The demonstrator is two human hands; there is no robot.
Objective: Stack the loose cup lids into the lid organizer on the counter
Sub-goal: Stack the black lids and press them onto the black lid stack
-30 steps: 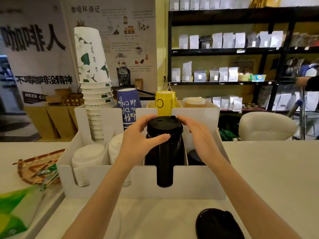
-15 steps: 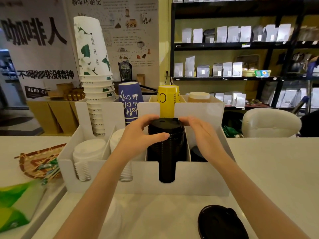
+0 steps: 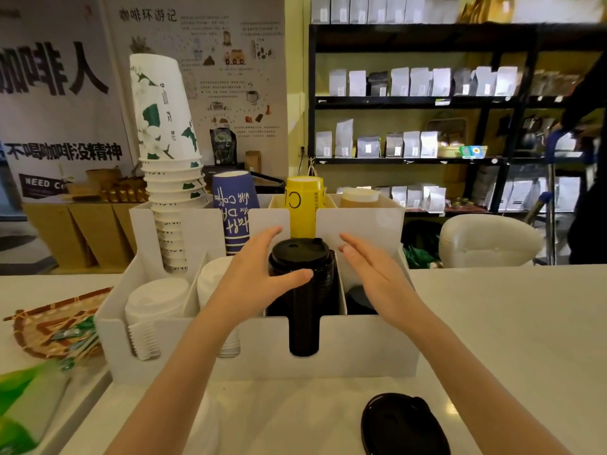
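A white lid organizer (image 3: 361, 349) stands on the counter in front of me. A tall stack of black lids (image 3: 303, 323) sits in its middle slot. My left hand (image 3: 253, 280) is beside the stack's left side, fingers stretched out, with the thumb lying across the stack's front. My right hand (image 3: 371, 270) hovers open just right of the stack, not touching it. White lid stacks (image 3: 157, 300) fill the left slots, and a few black lids (image 3: 359, 300) lie low in the right slot. One loose black lid (image 3: 404, 425) rests on the counter near the front edge.
Paper cup stacks stand in the organizer's back row: white-green (image 3: 164, 126), blue (image 3: 235, 205), yellow (image 3: 303, 205). A woven tray (image 3: 56, 323) and a green packet (image 3: 19, 405) lie at the left. A person (image 3: 588, 159) stands by the shelves at the far right.
Both hands were clasped around the top of the black lid stack. Now the right hand has pulled away to the right and the left hand's fingers have spread open.
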